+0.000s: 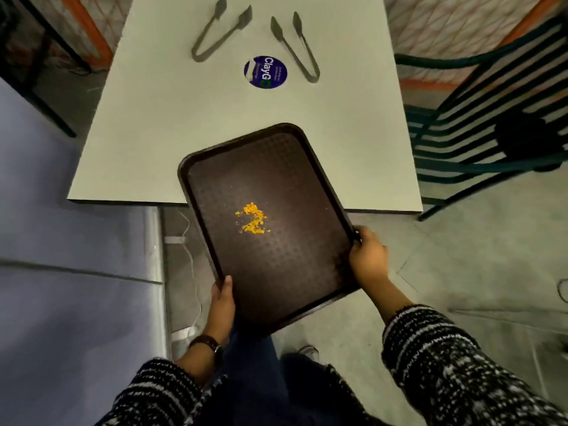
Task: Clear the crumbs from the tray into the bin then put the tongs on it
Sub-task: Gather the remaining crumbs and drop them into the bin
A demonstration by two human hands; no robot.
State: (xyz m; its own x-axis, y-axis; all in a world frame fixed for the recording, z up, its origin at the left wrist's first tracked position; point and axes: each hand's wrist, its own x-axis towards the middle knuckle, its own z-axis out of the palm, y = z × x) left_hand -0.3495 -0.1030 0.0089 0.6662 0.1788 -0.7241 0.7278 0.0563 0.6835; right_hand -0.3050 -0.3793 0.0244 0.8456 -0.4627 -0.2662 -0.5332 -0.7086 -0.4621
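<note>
Tray (285,179): gripped at its near rim by left hand (222,298) and right hand (367,256), fingers curled round the edges. Crumbs (253,218) not yet emptied; no bin is seen. Two tongs (219,30) left on the table (153,133), not yet placed.

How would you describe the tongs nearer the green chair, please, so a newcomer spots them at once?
On the white table, find the round blue sticker at its far end. The tongs lie just right of it, arms narrowly spread; the other pair, left, gapes wider.
</note>
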